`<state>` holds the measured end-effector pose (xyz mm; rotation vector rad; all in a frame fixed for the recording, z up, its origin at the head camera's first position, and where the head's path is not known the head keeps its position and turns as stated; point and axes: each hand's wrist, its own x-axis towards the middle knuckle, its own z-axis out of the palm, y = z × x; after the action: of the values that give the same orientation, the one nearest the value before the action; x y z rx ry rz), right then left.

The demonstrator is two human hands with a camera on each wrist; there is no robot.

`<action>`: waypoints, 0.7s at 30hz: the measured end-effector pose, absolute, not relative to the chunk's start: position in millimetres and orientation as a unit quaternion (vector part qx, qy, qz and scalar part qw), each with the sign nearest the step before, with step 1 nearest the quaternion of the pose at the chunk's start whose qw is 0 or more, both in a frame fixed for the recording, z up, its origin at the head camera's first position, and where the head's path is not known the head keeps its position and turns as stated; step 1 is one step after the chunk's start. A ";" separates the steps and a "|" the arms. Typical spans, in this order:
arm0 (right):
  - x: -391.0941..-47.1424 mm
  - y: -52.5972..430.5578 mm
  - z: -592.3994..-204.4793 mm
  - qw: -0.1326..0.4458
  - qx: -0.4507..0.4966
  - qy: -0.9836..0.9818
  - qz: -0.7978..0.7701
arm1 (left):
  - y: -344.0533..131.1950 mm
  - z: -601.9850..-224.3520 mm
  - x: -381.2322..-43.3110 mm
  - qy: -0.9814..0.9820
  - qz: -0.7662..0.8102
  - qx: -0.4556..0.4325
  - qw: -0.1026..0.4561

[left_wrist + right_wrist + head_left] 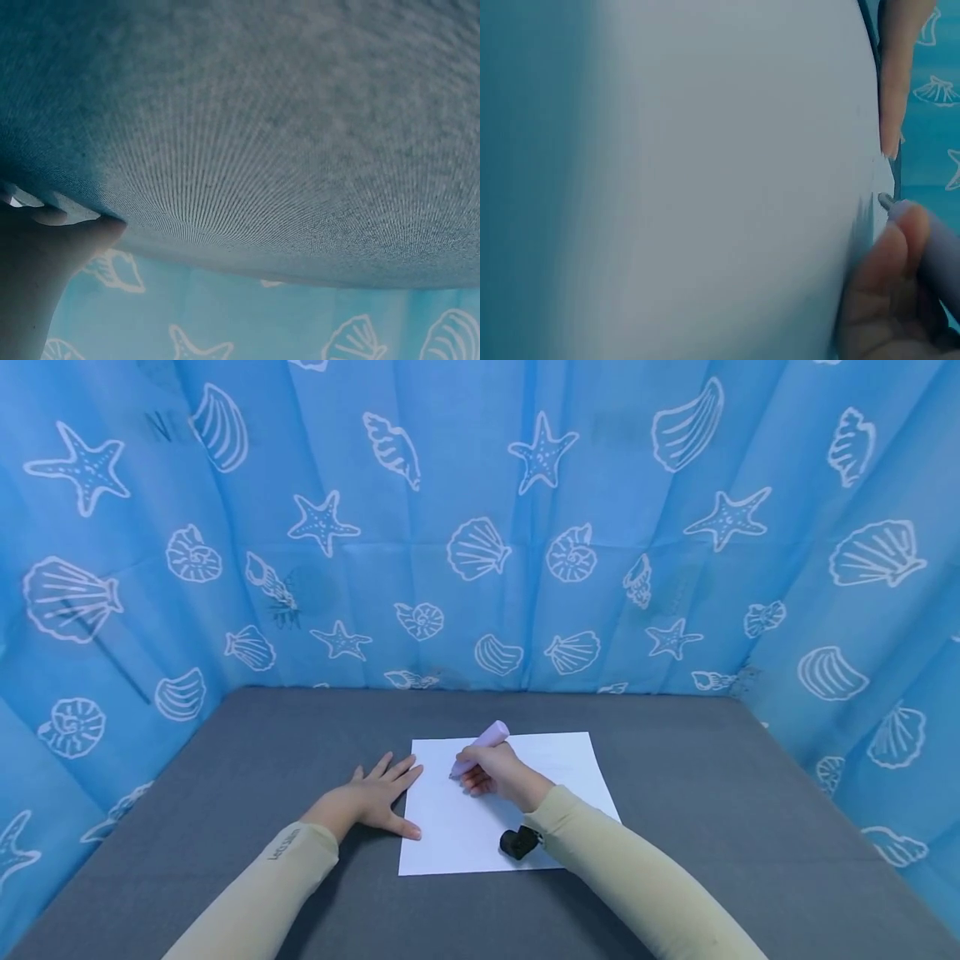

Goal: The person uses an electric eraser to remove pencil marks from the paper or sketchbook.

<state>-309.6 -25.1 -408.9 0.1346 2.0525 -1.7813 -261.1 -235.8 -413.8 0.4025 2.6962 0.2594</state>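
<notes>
A white sheet of paper (442, 847) lies on the grey table. My right hand (507, 772) grips a thick light-purple marker (491, 736) between thumb and fingers over the paper's upper left part. The marker leans with its blunt end up and to the right. In the right wrist view the bare grey tip of the marker (939, 259) points toward the sheet. My left hand (369, 799) rests with fingers spread at the paper's left edge, its thumb and fingertips overlapping the sheet. Only part of the left hand (45, 255) appears in the left wrist view.
Grey cloth covers the table (697, 793) around the sheet. A blue curtain (480, 610) with white shells and starfish encloses the back and both sides. A black wrist camera (517, 842) hangs under the right wrist, over the lower part of the paper.
</notes>
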 end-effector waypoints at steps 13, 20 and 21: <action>-307.6 -28.7 -409.0 0.192 0.057 0.753 -0.626 | -235.7 -415.2 -261.1 0.965 0.090 0.148 0.196; -307.5 -28.1 -410.2 0.208 0.042 0.756 -0.619 | -234.0 -412.9 -259.3 0.964 0.098 0.150 0.194; -307.7 -27.8 -410.6 0.208 0.041 0.753 -0.623 | -233.8 -412.7 -259.3 0.964 0.099 0.151 0.194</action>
<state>-307.7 -27.8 -410.6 0.1145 2.0968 -1.7340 -259.3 -233.8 -412.7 0.4243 2.7044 0.2767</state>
